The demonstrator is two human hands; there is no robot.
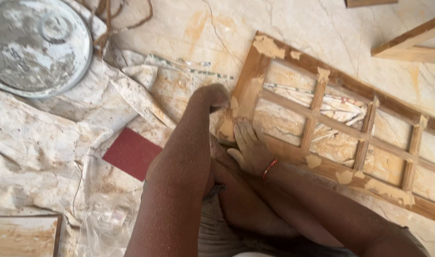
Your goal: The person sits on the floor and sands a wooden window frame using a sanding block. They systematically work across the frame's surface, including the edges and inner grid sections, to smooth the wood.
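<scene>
1. Step in hand, as I judge it: smoothing filler patches on the wooden window frame [341,119], which lies flat on the marble floor [322,24].
2. Right hand [250,145] lies flat, palm down, fingers together & stretched out, pressed on the frame's near left corner. Can't tell if sth thin sits under the palm.
3. Left hand [212,95] is curled w/ knuckles up, just left of the same corner, by the frame's short end rail. Fingertips hidden, so can't tell if it grips anything.
4. To do it well: keep the palm flat, rub along the grain, light even pressure so pale filler blends w/o gouging the wood. Steady the frame w/ the other hand so it doesn't skate on the marble.
5. Filler blobs show at many joints further right; the hands are well apart from those, so only the corner looks in reach.
6. Frame vs hands: it runs from under the right hand away to the right, bars & rails beyond the fingertips.
7. Nearby: red sandpaper sheet [131,153] on crumpled sacking [46,138] left of the left arm; round dusty lid [36,45] top left.
</scene>
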